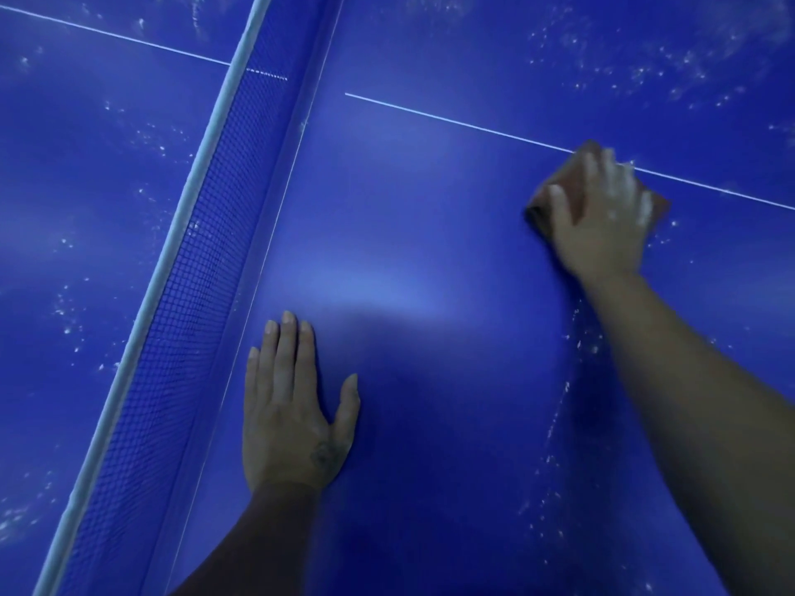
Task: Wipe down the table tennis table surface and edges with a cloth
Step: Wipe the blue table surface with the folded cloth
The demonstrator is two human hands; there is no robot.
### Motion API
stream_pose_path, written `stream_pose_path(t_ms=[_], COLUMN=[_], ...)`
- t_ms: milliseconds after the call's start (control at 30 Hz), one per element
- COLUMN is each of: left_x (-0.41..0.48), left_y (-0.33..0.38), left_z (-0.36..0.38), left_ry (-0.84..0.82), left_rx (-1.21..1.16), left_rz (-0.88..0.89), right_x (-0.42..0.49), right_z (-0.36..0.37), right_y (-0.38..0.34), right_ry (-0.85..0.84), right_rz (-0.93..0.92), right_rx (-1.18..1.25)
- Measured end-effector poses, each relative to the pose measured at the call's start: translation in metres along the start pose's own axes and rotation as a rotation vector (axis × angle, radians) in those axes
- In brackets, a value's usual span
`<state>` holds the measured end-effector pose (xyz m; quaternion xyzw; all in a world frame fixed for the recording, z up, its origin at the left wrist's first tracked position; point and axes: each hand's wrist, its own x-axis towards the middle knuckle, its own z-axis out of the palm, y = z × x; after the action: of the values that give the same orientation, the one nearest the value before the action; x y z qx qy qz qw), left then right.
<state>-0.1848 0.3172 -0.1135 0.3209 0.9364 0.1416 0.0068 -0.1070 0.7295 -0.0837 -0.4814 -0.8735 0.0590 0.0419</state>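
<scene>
The blue table tennis table [408, 234] fills the view. My right hand [602, 217] presses flat on a brown cloth [568, 182] that lies on the table's white centre line at the right; the hand is blurred. My left hand [292, 410] rests flat on the table with fingers spread, close to the net, holding nothing. White specks cover the surface right of my right arm and beyond the centre line. The patch between my two hands looks smooth and speck-free.
The net [185, 268] with its white top band runs diagonally from bottom left to top centre. Beyond it lies the table's other half [86, 187], dotted with white specks. A white centre line [451, 120] crosses the near half.
</scene>
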Motion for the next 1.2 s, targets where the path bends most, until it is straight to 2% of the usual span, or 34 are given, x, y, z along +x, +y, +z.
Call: stream_pose_path(t_ms=[100, 167, 233, 367, 433, 600, 700, 767, 867, 933, 1000, 1067, 1200], left_x=[0.000, 0.000, 0.001, 0.000, 0.001, 0.001, 0.000, 0.000, -0.001, -0.010, -0.033, -0.062, -0.081], left_y=[0.000, -0.001, -0.001, 0.001, -0.001, -0.002, -0.004, -0.002, 0.002, 0.014, 0.035, 0.057, 0.068], left_z=[0.000, -0.001, -0.001, 0.001, 0.001, 0.005, 0.006, 0.004, -0.001, 0.000, 0.004, 0.008, 0.010], left_ry=[0.004, 0.011, 0.025, 0.050, 0.056, 0.079, 0.083, 0.075, 0.064, 0.064, 0.042, 0.010, -0.010], left_rx=[0.001, 0.004, 0.000, -0.012, -0.026, -0.020, 0.008, 0.013, 0.023, 0.012, -0.013, 0.005, 0.024], left_rz=[0.004, 0.003, 0.009, 0.018, 0.017, 0.031, 0.036, 0.030, 0.010, -0.045, -0.107, -0.121, -0.122], right_x=[0.003, 0.000, -0.008, -0.026, -0.013, 0.004, -0.012, -0.033, -0.078, -0.097, -0.098, -0.087, -0.073], right_z=[-0.004, -0.003, 0.000, 0.006, 0.002, -0.009, -0.008, -0.006, -0.003, -0.001, -0.005, -0.013, -0.022], right_y=[0.017, -0.006, -0.036, -0.051, -0.027, 0.059, 0.041, 0.012, -0.021, -0.014, 0.014, 0.050, 0.110], right_ry=[-0.007, -0.006, -0.019, -0.090, -0.084, -0.016, -0.031, -0.045, -0.048, -0.068, -0.080, -0.064, -0.042], right_rz=[0.259, 0.313, 0.188, -0.241, -0.272, 0.192, 0.313, 0.231, -0.054, -0.238, -0.321, -0.241, 0.109], right_rx=[0.023, 0.036, 0.012, -0.034, -0.014, 0.003, 0.026, 0.023, -0.002, -0.003, -0.003, -0.006, 0.000])
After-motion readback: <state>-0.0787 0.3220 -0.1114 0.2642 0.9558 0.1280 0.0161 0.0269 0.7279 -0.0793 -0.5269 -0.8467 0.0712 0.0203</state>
